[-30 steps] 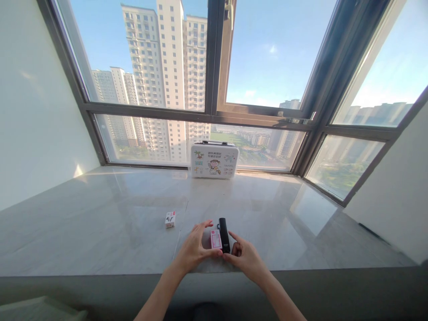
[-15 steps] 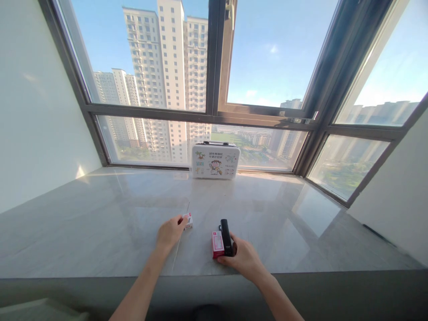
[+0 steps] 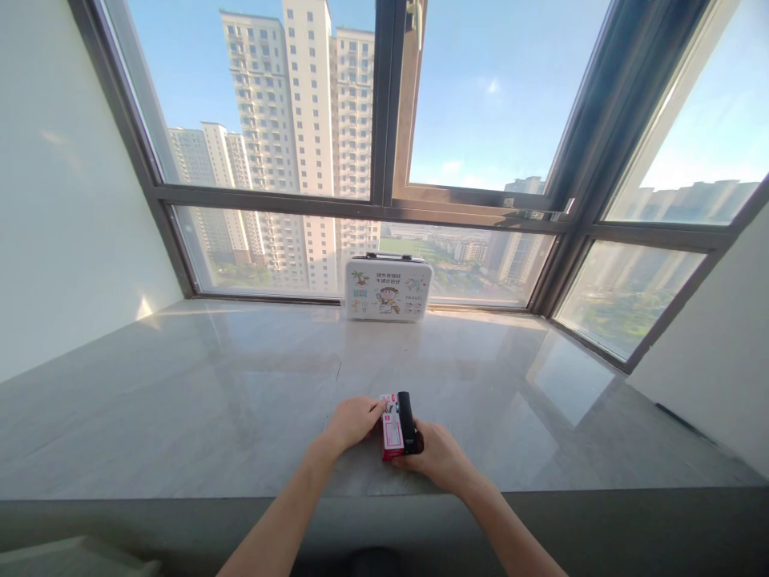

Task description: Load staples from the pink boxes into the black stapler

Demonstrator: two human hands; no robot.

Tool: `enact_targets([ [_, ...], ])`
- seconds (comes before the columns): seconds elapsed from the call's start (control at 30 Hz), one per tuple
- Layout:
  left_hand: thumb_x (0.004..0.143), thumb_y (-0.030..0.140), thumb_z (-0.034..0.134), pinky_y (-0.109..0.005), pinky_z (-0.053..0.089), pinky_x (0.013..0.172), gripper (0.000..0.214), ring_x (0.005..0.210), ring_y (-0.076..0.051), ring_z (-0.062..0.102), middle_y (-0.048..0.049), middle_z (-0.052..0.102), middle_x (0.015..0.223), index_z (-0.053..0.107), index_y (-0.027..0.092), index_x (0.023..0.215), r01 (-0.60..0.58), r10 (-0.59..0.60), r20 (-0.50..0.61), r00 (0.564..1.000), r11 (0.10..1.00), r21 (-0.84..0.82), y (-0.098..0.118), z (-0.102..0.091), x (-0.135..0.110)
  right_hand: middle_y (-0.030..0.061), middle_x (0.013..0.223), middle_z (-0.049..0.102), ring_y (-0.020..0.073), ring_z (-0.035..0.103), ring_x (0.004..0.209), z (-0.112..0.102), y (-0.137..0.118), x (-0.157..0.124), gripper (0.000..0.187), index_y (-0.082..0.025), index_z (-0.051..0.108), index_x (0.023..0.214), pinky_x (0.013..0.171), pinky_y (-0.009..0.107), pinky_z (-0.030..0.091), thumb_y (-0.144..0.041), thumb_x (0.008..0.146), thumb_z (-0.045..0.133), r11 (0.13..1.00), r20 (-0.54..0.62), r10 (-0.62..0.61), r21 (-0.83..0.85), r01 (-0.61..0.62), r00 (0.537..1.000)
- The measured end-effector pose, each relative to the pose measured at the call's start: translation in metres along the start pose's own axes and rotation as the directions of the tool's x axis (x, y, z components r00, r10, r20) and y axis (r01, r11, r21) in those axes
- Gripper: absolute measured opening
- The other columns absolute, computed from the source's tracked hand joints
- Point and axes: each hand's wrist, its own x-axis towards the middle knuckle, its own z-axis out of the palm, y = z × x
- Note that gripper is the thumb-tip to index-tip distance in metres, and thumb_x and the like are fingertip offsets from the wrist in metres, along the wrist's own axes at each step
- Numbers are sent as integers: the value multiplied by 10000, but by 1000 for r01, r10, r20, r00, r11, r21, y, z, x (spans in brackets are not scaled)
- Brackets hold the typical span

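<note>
My right hand [image 3: 441, 455] is closed around a black stapler [image 3: 407, 425] and a small red-and-white box [image 3: 392, 437] pressed to the stapler's left side. Its thumb sits at the near end of the box, and most of the fingers are hidden behind the stapler. My left hand [image 3: 356, 420] pinches a second small white box with pink print [image 3: 387, 406]. That box is against the far end of the red-and-white one, beside the stapler. Both hands are low over the ledge, close together.
A grey marble-look window ledge [image 3: 210, 417] lies under the hands, its front edge near me. A white case with cartoon prints [image 3: 388, 290] stands upright at the back against the window. White walls close off the left and right.
My left hand has moved right with the small white box, bringing it up to the red-and-white box and the stapler. My right hand has stayed almost in place.
</note>
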Motion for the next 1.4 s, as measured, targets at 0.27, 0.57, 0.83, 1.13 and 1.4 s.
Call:
enact_targets([
  [0.27, 983, 601, 175, -296, 465, 786, 735, 799, -224, 685, -97, 708, 631, 708, 191, 684, -20, 31, 153, 988, 997, -73, 74, 39, 63, 26, 861, 708, 250, 618, 828, -65, 62, -14, 475, -145, 704, 1042, 694, 269, 445, -428, 666, 768, 989, 8, 113, 95, -113, 994],
  [0.57, 972, 617, 234, -311, 522, 691, 720, 578, -201, 659, -95, 665, 533, 680, 148, 656, 18, 66, 333, 941, 970, -244, 186, 96, 132, 48, 943, 703, 271, 617, 905, -149, 155, -43, 575, -153, 693, 1069, 764, 301, 469, -530, 640, 758, 969, 57, 208, 120, -214, 976],
  [0.83, 953, 656, 11, -275, 522, 532, 809, 497, -185, 673, -121, 704, 615, 609, 150, 752, 211, -74, 315, 946, 878, -429, 132, 76, 120, -35, 725, 561, 170, 525, 672, -184, 196, -79, 1030, -143, 353, 1460, 641, 273, 395, -594, 640, 783, 929, -53, 361, -68, -364, 931],
  [1.13, 1007, 372, 171, -292, 543, 790, 417, 855, -162, 714, -92, 720, 1039, 508, 196, 1178, 154, -228, -147, 962, 905, -395, -9, 7, 21, 34, 716, 632, 198, 553, 675, -134, 130, -126, 363, -235, 601, 787, 633, 302, 348, -574, 883, 517, 923, -95, 274, -256, -289, 957],
  [1.4, 977, 424, 343, -446, 143, 1218, 527, 1487, -230, 219, -31, 338, 1587, 388, 273, 1479, -6, 36, -284, 958, 994, 109, 1, 38, -23, 46, 950, 673, 219, 585, 940, -12, 21, -18, 262, -237, 646, 1010, 830, 302, 399, -434, 935, 491, 929, -208, 56, -347, -127, 977],
])
